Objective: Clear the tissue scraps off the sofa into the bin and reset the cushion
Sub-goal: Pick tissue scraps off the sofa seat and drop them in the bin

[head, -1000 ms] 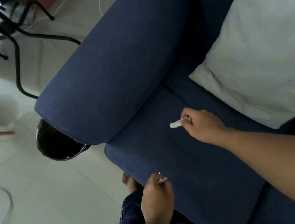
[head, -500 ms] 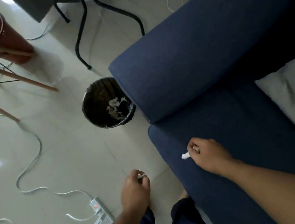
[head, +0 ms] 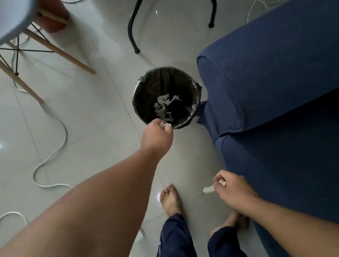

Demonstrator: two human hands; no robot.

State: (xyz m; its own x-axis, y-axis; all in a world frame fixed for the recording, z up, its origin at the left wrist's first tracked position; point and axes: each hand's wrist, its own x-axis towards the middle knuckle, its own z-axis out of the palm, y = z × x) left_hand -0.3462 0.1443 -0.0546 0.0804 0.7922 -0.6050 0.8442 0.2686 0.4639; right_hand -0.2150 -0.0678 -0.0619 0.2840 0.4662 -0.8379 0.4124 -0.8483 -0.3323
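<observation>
Head camera looks down on us: our right hand (head: 233, 189) pinches a small white tissue scrap (head: 208, 189) beside the dark blue fabric sofa (head: 293, 96). Farther out, our left hand (head: 157, 136) reaches over the near rim of the round black-lined bin (head: 139, 95), fingertips closed on another white tissue bit (head: 167, 125). Pale torn tissue strips (head: 163, 106) lie inside the bin, which stands against the sofa arm.

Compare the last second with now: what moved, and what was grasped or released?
The left hand carried its tissue scrap from the sofa out to the bin rim. The right hand came off the seat toward the floor. Nothing released: both keep their pinches, the right on its own scrap.
</observation>
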